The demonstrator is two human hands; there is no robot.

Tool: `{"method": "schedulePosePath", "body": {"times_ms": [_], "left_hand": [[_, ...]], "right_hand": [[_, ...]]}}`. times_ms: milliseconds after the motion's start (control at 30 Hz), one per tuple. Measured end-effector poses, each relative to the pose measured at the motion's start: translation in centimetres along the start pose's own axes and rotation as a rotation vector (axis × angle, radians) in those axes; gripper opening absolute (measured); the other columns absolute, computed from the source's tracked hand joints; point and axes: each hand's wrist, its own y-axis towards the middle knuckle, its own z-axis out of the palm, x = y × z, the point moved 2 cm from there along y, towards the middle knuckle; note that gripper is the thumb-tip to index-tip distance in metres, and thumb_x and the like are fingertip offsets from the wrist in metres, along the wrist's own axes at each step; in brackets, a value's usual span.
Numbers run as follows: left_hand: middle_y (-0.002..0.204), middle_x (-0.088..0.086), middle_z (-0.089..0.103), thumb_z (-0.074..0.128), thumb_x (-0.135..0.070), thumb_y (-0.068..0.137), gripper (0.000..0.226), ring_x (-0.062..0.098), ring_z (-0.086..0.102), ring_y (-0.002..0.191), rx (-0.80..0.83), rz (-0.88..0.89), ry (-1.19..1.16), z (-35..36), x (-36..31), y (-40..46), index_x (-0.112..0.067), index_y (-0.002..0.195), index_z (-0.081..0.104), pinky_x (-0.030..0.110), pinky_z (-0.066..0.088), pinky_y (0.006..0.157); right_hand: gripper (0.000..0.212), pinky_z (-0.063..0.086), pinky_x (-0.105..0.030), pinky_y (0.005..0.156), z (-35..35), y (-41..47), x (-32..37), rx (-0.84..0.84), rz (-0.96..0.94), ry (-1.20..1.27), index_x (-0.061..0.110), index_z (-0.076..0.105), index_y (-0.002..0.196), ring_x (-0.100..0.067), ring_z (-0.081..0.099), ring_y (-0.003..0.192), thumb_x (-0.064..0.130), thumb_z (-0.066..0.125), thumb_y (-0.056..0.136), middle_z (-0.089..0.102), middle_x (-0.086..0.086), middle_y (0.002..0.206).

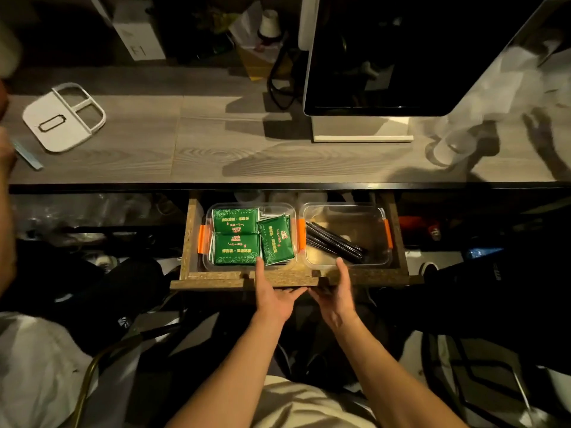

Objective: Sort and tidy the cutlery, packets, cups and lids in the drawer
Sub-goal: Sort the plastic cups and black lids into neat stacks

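1. While the drawer (216, 278) is hanging open under the bench (216, 143), both hands are resting on its front rail, fingers straight, holding nothing.
2. Just beyond the left hand (272, 296), green packets (236, 236) are filling one clear tub (216, 267): light, soft, probably slippery, best pinched by their edges.
3. Beyond the right hand (335, 293), black wrapped cutlery (332, 240) is lying loose: stiff, best gathered at mid-length.

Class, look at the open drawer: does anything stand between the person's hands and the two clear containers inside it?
Only the drawer's wooden front edge. The left hand and right hand reach over it, fingertips toward the container of green packets and the container of black cutlery. Both containers are lidless.
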Motion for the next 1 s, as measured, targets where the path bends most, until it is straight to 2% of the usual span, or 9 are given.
{"method": "schedulePosePath", "body": {"times_ms": [100,200,367,467,600,700,867,967,1000], "left_hand": [[0.150,0.021,0.039,0.063,-0.057,0.088,0.075,0.044,0.038,0.138,0.005,-0.023,0.008,0.3,0.0,-0.2,-0.022,0.148,0.038,0.066,0.031,0.111],[0.156,0.022,0.030,0.058,-0.053,0.092,0.076,0.043,0.028,0.144,0.002,-0.025,0.037,0.6,-0.1,-0.5,-0.020,0.154,0.029,0.063,0.028,0.115],[0.159,0.020,0.025,0.060,-0.053,0.086,0.087,0.039,0.027,0.146,0.074,-0.037,0.093,1.6,-1.4,0.9,-0.019,0.157,0.023,0.058,0.027,0.118],[0.159,0.020,0.027,0.064,-0.053,0.078,0.096,0.038,0.027,0.147,0.084,-0.044,0.139,2.5,-2.1,1.7,-0.020,0.157,0.021,0.057,0.028,0.118],[0.158,0.020,0.030,0.067,-0.051,0.076,0.095,0.039,0.025,0.147,0.081,-0.028,0.128,4.2,-3.0,2.9,-0.020,0.156,0.026,0.058,0.031,0.116],[0.159,0.021,0.027,0.066,-0.052,0.077,0.094,0.039,0.024,0.147,0.089,-0.016,0.131,5.9,-3.8,4.0,-0.021,0.156,0.024,0.057,0.031,0.116],[0.162,0.023,0.015,0.069,-0.052,0.075,0.099,0.041,0.017,0.149,0.100,-0.011,0.111,9.7,-5.6,6.4,-0.024,0.157,0.021,0.058,0.031,0.115],[0.162,0.025,0.008,0.066,-0.048,0.087,0.088,0.042,0.015,0.150,0.066,-0.007,0.083,11.9,-6.5,7.5,-0.023,0.157,0.020,0.058,0.031,0.115],[0.161,0.026,0.012,0.066,-0.046,0.088,0.084,0.041,0.018,0.149,0.056,-0.007,0.081,12.6,-6.8,8.0,-0.021,0.156,0.023,0.058,0.031,0.115]], "right_hand": [[0.054,0.050,-0.042,0.097,-0.3,0.6,-0.2,-0.021,-0.045,0.011,0.015,0.060,0.127,-0.029,0.062,0.114,0.055,0.047,0.094,0.064,-0.014,0.126],[0.064,0.050,-0.050,0.099,0.0,1.2,-0.1,-0.091,-0.065,0.041,0.013,0.055,0.135,-0.032,0.063,0.114,0.059,0.052,0.090,0.062,-0.015,0.128],[0.054,0.051,-0.050,0.097,1.2,2.5,1.3,-0.101,-0.125,0.048,0.013,0.064,0.118,-0.032,0.064,0.113,0.058,0.046,0.094,0.068,-0.018,0.119],[0.058,0.049,-0.052,0.100,2.0,3.3,2.1,-0.095,-0.129,0.029,0.013,0.065,0.119,-0.032,0.064,0.112,0.061,0.043,0.094,0.070,-0.016,0.115],[0.060,0.050,-0.050,0.100,2.9,4.7,3.4,-0.066,-0.135,0.003,0.016,0.065,0.121,-0.031,0.063,0.114,0.064,0.042,0.092,0.071,-0.013,0.116],[0.072,0.048,-0.049,0.102,4.0,5.9,4.8,-0.026,-0.135,-0.019,0.014,0.061,0.130,-0.031,0.061,0.119,0.068,0.047,0.085,0.067,-0.013,0.125],[0.061,0.052,-0.046,0.095,6.6,8.6,8.0,-0.023,-0.131,0.010,0.012,0.059,0.129,-0.030,0.063,0.116,0.058,0.055,0.089,0.067,-0.014,0.124],[0.070,0.053,-0.046,0.093,8.3,10.3,9.3,-0.020,-0.130,-0.009,0.008,0.053,0.134,-0.031,0.064,0.115,0.058,0.059,0.086,0.065,-0.017,0.126],[0.067,0.053,-0.048,0.094,8.7,10.8,9.8,-0.034,-0.122,-0.006,0.007,0.053,0.134,-0.032,0.064,0.114,0.055,0.059,0.088,0.065,-0.017,0.126]]}}
